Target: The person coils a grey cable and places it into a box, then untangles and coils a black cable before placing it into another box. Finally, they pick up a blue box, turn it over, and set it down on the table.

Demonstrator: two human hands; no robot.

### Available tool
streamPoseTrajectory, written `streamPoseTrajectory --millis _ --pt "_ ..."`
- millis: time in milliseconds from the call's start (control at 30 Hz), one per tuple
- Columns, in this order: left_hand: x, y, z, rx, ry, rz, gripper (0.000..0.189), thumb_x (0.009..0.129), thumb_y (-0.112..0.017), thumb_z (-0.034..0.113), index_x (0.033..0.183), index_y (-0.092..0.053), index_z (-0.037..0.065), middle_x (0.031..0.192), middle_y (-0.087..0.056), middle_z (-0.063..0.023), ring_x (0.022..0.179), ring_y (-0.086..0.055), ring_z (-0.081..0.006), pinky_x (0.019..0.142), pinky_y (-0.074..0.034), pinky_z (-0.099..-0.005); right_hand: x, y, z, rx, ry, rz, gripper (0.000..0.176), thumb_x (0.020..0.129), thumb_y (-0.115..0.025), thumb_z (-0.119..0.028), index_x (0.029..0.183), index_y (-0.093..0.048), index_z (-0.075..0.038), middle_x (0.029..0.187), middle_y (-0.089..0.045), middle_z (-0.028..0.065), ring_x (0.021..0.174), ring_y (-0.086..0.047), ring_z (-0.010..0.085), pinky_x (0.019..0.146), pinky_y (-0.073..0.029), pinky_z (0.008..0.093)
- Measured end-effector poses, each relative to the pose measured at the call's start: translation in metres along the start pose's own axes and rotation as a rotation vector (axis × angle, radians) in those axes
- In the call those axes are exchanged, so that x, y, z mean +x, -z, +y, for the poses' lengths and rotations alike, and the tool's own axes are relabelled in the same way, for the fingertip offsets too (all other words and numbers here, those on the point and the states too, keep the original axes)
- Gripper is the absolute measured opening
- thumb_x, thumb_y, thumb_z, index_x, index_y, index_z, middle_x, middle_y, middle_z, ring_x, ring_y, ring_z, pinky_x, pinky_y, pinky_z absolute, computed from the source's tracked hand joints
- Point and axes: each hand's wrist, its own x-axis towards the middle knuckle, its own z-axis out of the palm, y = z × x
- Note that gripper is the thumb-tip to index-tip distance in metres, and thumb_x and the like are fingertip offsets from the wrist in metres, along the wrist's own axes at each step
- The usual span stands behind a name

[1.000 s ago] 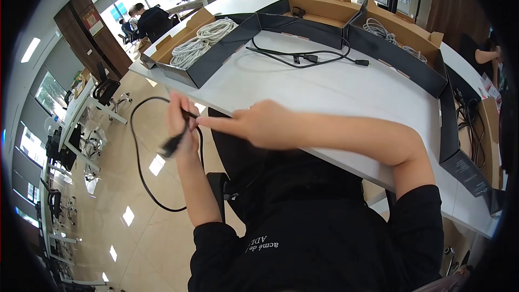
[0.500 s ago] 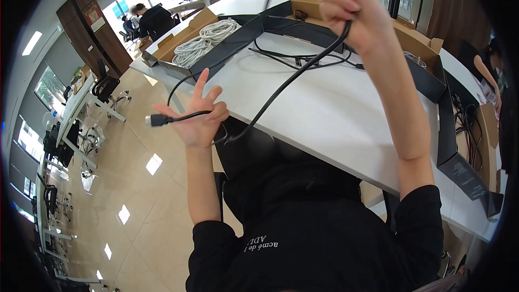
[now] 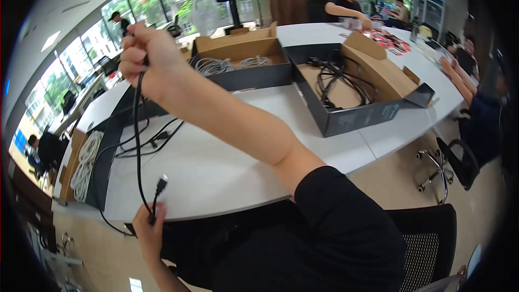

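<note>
The right hand (image 3: 146,57) is raised high over the desk (image 3: 227,167), its fingers closed in a fist around a black cable (image 3: 137,146). The cable hangs from this fist almost straight down to the left hand (image 3: 147,233), which is low, at the near edge of the desk. The left fingers pinch the cable just under its plug (image 3: 160,184), and the plug points upward.

I think the step in hand is to draw the cable out straight between the two hands. To do it well, the left pinch should be firm near the plug, while the right fist grips only lightly, so that twists can run out and not be pulled into kinks. The pull should be gentle, because the far part of the cable lies with another loose cable (image 3: 157,139) on the desk and may catch there.

An open box with dark cables (image 3: 357,119) stands well apart on the right, and a box with pale cables (image 3: 254,78) behind the raised arm
</note>
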Motion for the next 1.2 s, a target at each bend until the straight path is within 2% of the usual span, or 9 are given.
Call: streamPoseTrajectory --millis 233,300,333,433,700,967,1033,1100,1200 --pt "-0.014 0.066 -0.057 0.000 0.046 0.051 0.013 0.077 -0.060 0.008 0.076 -0.050 0.001 0.061 -0.039 -0.0014 0.052 -0.037 -0.0102 0.048 -0.031 -0.0242 0.045 0.040 -0.041 -0.332 0.037 0.062 0.023 0.085 -0.051 -0.018 0.066 -0.047 -0.004 0.057 -0.044 0.0027 0.040 -0.035 0.0082 0.036 -0.025 0.0228" --pt "-0.026 0.091 -0.077 -0.272 0.115 0.013 0.015 0.079 -0.057 0.009 0.092 -0.054 0.003 0.074 -0.052 -0.0022 0.057 -0.042 -0.0102 0.051 -0.035 -0.0228 0.052 0.051 -0.042 -0.685 -0.023 0.018 0.022 0.081 -0.055 -0.019 0.069 -0.052 -0.002 0.057 -0.048 0.0045 0.040 -0.037 0.0088 0.036 -0.028 0.0234" --pt "-0.028 0.094 -0.065 -0.276 0.114 0.149 0.011 0.079 -0.058 0.011 0.083 -0.054 0.002 0.067 -0.050 -0.0023 0.051 -0.041 -0.0099 0.047 -0.034 -0.0230 0.051 0.054 -0.039 -0.955 0.033 -0.093 0.022 0.080 -0.058 -0.021 0.077 -0.056 0.001 0.063 -0.054 0.0074 0.043 -0.042 0.0106 0.039 -0.032 0.0230" --pt "-0.044 0.096 -0.021 -0.256 0.101 0.427 0.020 0.080 -0.060 0.013 0.067 -0.054 -0.001 0.051 -0.047 -0.0036 0.040 -0.040 -0.0094 0.039 -0.033 -0.0237 0.055 0.073 -0.019 -2.197 0.567 -0.231 0.032 0.071 -0.067 -0.023 0.090 -0.056 0.001 0.079 -0.059 0.0147 0.070 -0.058 0.0235 0.062 -0.047 0.0324" --pt "-0.053 0.097 -0.005 -0.139 -0.045 0.444 0.021 0.079 -0.063 0.011 0.075 -0.055 -0.007 0.061 -0.054 -0.0094 0.052 -0.049 -0.0157 0.051 -0.040 -0.0294 -0.022 0.016 0.022 -2.394 0.685 -0.624 0.056 0.072 -0.059 -0.051 0.099 -0.059 -0.002 0.096 -0.056 0.0185 0.093 -0.053 0.0332 0.086 -0.032 0.0555" --pt "-0.046 0.089 0.022 0.387 0.172 0.389 0.030 0.080 -0.061 0.019 0.093 -0.059 -0.008 0.081 -0.063 -0.0161 0.071 -0.058 -0.0221 0.065 -0.044 -0.0333 -0.106 0.007 0.085 -2.220 0.410 -1.297 0.051 0.076 -0.050 -0.054 0.079 -0.066 -0.006 0.079 -0.060 0.0113 0.078 -0.055 0.0261 0.086 -0.027 0.0511" --pt "-0.042 0.081 0.036 0.447 0.089 0.425 0.026 0.080 -0.059 0.020 0.088 -0.061 -0.004 0.076 -0.062 -0.0120 0.066 -0.056 -0.0209 0.060 -0.042 -0.0333 -0.128 0.017 0.098 -2.233 0.310 -1.496 0.057 0.078 -0.044 -0.062 0.074 -0.067 -0.010 0.074 -0.063 0.0063 0.077 -0.059 0.0245 0.076 -0.036 0.0476" --pt "-0.041 0.076 0.047 0.511 0.013 0.461 0.022 0.080 -0.057 0.021 0.083 -0.063 0.000 0.071 -0.061 -0.0079 0.061 -0.054 -0.0196 0.055 -0.041 -0.0333 -0.129 0.029 0.129 -2.181 -0.073 -1.716 0.040 0.079 -0.052 -0.045 0.072 -0.064 -0.006 0.077 -0.062 0.0115 0.074 -0.060 0.0259 0.064 -0.044 0.0422" --pt "-0.036 0.079 -0.009 -0.006 -0.008 0.744 0.043 0.083 -0.057 0.012 0.121 -0.039 0.005 0.109 -0.049 -0.0126 0.098 -0.048 -0.0170 0.077 -0.040 -0.0239 -0.122 0.044 0.139 -1.973 -0.101 -1.460 0.038 0.081 -0.052 -0.041 0.077 -0.061 -0.004 0.076 -0.063 0.0145 0.072 -0.062 0.0287 0.057 -0.047 0.0386"
